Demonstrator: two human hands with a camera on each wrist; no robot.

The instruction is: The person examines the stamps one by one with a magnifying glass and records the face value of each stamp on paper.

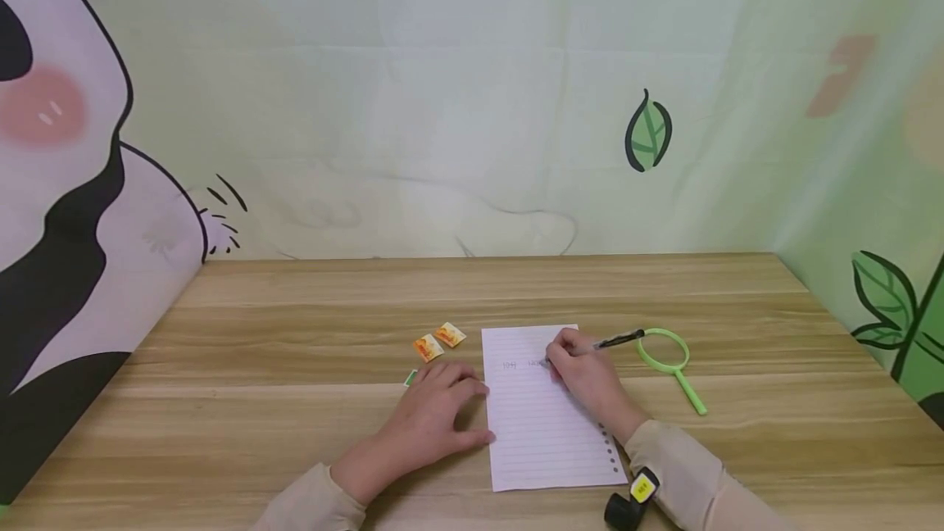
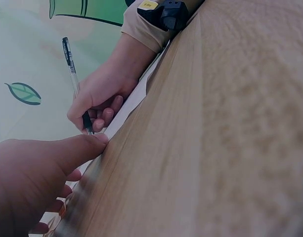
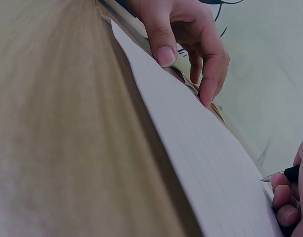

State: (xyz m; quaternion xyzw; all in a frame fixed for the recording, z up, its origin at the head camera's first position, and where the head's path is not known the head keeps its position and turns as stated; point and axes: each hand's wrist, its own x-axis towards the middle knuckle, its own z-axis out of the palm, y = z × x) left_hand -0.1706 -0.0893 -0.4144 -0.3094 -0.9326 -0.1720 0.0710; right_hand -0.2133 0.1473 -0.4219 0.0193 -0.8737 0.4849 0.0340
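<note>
A lined sheet of paper [image 1: 546, 441] with punched holes lies on the wooden table, a short row of handwriting near its top. My right hand [image 1: 592, 383] grips a pen [image 1: 618, 340], its tip at the end of the writing. In the right wrist view the pen tip [image 3: 266, 179] meets the sheet. My left hand [image 1: 435, 412] rests at the sheet's left edge, fingers spread and thumb touching the paper. The left wrist view shows the left thumb [image 2: 87, 144] on the edge, just below the pen [image 2: 69, 61] in the right hand [image 2: 104, 94].
Two small orange packets [image 1: 428, 347] lie beyond my left hand, and a green item [image 1: 410, 378] is partly hidden by its fingers. To the right of the sheet lies a green magnifying glass [image 1: 689, 390]. A printed cloth backdrop [image 1: 472, 121] stands behind the table.
</note>
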